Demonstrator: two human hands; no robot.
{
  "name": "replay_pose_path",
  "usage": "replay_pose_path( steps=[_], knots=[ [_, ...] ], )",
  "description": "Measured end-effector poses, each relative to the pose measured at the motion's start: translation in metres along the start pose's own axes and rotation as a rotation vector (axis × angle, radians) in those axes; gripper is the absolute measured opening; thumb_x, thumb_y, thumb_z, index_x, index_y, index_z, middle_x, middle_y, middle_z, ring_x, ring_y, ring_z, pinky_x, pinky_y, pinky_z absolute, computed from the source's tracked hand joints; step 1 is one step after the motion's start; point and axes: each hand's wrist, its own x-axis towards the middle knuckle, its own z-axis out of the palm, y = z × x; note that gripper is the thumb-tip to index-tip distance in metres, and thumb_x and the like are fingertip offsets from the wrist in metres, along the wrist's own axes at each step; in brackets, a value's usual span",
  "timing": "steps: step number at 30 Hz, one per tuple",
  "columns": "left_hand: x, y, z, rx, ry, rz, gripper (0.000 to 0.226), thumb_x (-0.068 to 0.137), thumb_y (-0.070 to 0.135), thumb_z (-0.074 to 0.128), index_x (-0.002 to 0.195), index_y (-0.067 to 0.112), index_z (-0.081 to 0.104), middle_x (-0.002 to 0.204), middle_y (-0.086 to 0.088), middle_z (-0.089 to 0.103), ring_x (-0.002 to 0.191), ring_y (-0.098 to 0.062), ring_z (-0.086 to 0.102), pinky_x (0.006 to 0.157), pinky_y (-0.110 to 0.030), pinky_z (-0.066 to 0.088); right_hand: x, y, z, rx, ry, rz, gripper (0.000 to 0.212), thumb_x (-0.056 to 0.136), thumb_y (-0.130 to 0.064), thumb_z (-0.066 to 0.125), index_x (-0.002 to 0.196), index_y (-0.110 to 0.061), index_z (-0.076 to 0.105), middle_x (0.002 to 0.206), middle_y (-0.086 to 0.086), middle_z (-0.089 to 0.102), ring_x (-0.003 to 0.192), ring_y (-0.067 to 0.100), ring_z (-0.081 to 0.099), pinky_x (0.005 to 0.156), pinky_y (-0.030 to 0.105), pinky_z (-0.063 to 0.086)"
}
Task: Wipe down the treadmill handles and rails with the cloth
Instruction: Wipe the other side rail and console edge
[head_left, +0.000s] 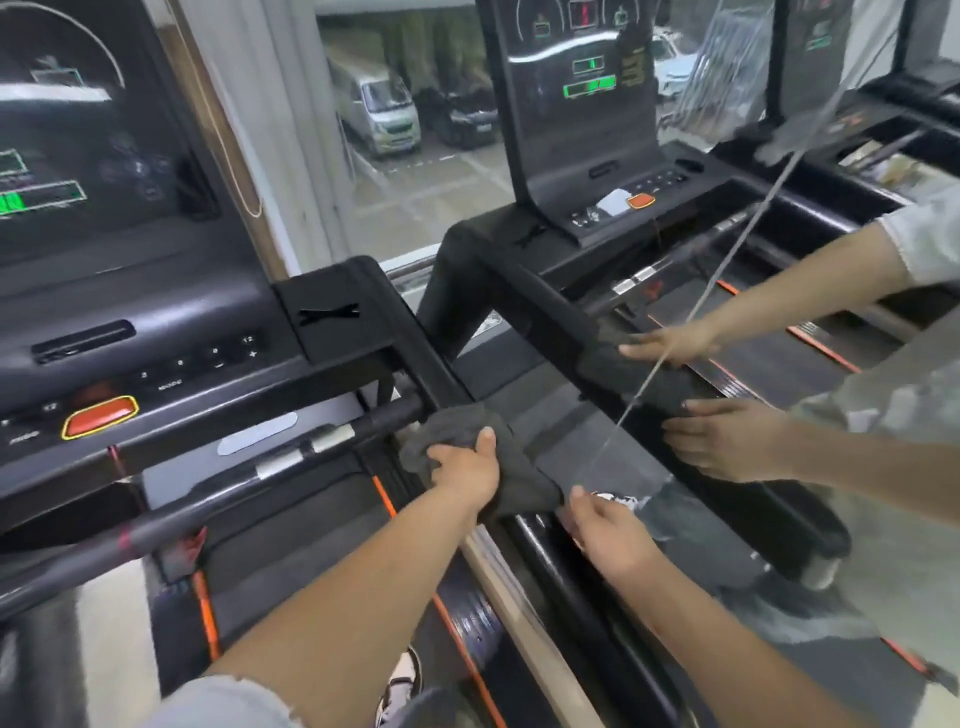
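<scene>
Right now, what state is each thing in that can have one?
left hand: gripping the cloth.
cloth: bunched over the side rail.
right hand: on the side rail at the cloth's end, grip unclear.
console display: lit, green bars showing.

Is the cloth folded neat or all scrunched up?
Scrunched up. The cloth bunches in wrinkly folds under the left hand on the rail.

I see my left hand (467, 470) gripping the dark grey cloth (519, 467) draped over the treadmill's right rail (426, 358), right of the red stop button (98, 418). My right hand (610, 532) sits nearer, fingers relaxed, at the cloth's near end, beside a mirror (883, 545) that doubles both hands.
</scene>
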Motion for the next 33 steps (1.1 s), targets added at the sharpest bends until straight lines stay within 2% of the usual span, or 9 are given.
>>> replay_pose_path(
  steps=[4,9,12,16,19,21,24,29,33],
  knots=[
    [0.004,0.001,0.004,-0.056,0.148,0.128,0.091,0.104,0.058,0.039,0.163,0.006,-0.006,0.163,-0.030,0.020,0.144,-0.046,0.036,0.115,-0.048,0.032,0.024,0.008,0.007,0.057,-0.100,-0.024,0.073,0.080,-0.081,0.041,0.078,-0.014,0.070,0.081,-0.006,0.074,0.082,0.013,0.067,0.085,0.033,0.050],
    [-0.044,-0.053,0.029,-0.071,0.131,0.286,0.100,0.097,0.062,0.047,0.163,0.002,-0.001,0.160,-0.028,0.024,0.147,-0.042,0.033,0.121,-0.045,0.031,0.024,-0.006,-0.002,0.228,-0.168,0.094,0.069,0.105,-0.046,0.048,0.041,-0.023,0.058,0.051,-0.014,0.048,0.047,-0.001,0.044,0.052,0.015,0.033],
    [-0.042,-0.047,0.019,0.032,0.027,0.297,0.101,0.101,0.050,0.055,0.160,0.000,-0.010,0.164,-0.027,0.014,0.150,-0.038,0.026,0.118,-0.033,0.025,0.029,0.007,-0.001,0.197,-0.117,0.090,0.044,0.103,-0.041,0.055,0.063,-0.028,0.069,0.061,-0.015,0.063,0.054,-0.006,0.060,0.058,0.009,0.045],
    [0.002,-0.001,-0.002,0.046,-0.010,0.096,0.107,0.100,0.062,0.050,0.160,0.001,-0.014,0.168,-0.024,0.012,0.153,-0.038,0.023,0.122,-0.037,0.022,0.012,0.017,0.000,0.161,-0.095,0.101,0.033,0.105,-0.047,0.051,0.099,-0.030,0.078,0.098,-0.022,0.075,0.101,-0.007,0.066,0.101,0.016,0.046],
    [0.023,0.015,-0.017,-0.016,-0.037,0.023,0.119,0.091,0.075,0.052,0.161,0.006,-0.016,0.168,-0.019,0.018,0.148,-0.040,0.031,0.120,-0.050,0.034,-0.006,0.012,-0.005,0.104,-0.060,0.085,0.035,0.104,-0.051,0.049,0.098,-0.033,0.079,0.088,-0.028,0.072,0.087,-0.013,0.065,0.080,0.005,0.043],
    [0.014,0.012,-0.017,-0.062,-0.027,0.021,0.118,0.090,0.073,0.054,0.162,0.010,-0.015,0.168,-0.019,0.019,0.147,-0.040,0.033,0.120,-0.051,0.034,-0.016,0.019,-0.010,0.068,0.017,0.059,0.049,0.103,-0.056,0.047,0.075,-0.022,0.071,0.066,-0.020,0.063,0.072,0.002,0.060,0.072,0.018,0.043],
    [-0.031,-0.005,-0.002,-0.085,0.084,0.184,0.101,0.099,0.055,0.057,0.164,0.010,-0.006,0.165,-0.024,0.021,0.146,-0.039,0.036,0.116,-0.038,0.032,-0.034,0.040,-0.018,-0.010,0.128,0.036,0.066,0.103,-0.058,0.043,0.080,0.001,0.062,0.066,0.010,0.056,0.066,0.012,0.050,0.066,0.032,0.041],
    [-0.123,-0.090,0.041,0.056,0.003,0.346,0.104,0.097,0.047,0.065,0.164,0.006,-0.003,0.167,-0.022,0.015,0.152,-0.032,0.025,0.114,-0.029,0.025,-0.078,0.097,-0.028,0.042,0.259,0.078,0.070,0.100,-0.061,0.043,0.083,0.003,0.064,0.067,0.014,0.063,0.065,0.017,0.055,0.072,0.038,0.050],
    [-0.127,-0.114,0.056,0.130,-0.107,0.297,0.110,0.096,0.055,0.062,0.162,0.003,-0.010,0.169,-0.021,0.009,0.156,-0.033,0.017,0.122,-0.032,0.019,-0.109,0.128,-0.031,0.246,0.266,0.109,0.059,0.106,-0.047,0.046,0.094,0.004,0.074,0.093,0.020,0.075,0.093,0.022,0.072,0.084,0.028,0.054]
  ],
)
